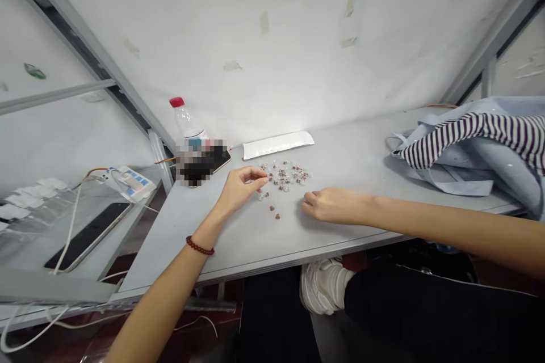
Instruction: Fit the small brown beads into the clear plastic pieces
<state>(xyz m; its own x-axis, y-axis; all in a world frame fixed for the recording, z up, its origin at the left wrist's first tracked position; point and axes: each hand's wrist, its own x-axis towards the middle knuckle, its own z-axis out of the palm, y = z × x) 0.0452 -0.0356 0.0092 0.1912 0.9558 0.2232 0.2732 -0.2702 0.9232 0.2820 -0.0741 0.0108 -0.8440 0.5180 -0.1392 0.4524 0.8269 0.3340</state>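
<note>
I judge the main risk to be scattering: the small clear-wrapped brown pieces (284, 176) lie loose on the grey table (251, 252), and a careless brush of the fingers could knock them apart or send strays toward its front edge. The two pieces lying apart nearest that edge (275, 212) appear most exposed. A dragged sleeve is not a concern, as both forearms are bare. The left hand (240, 190) is half-curled, its fingertips (264, 180) at the near edge of the cluster; I cannot tell whether they are pinching a piece. The right hand (334, 205) rests on the table with its fingers loosely bent, holding nothing I can see and just clear of the pieces.
</note>
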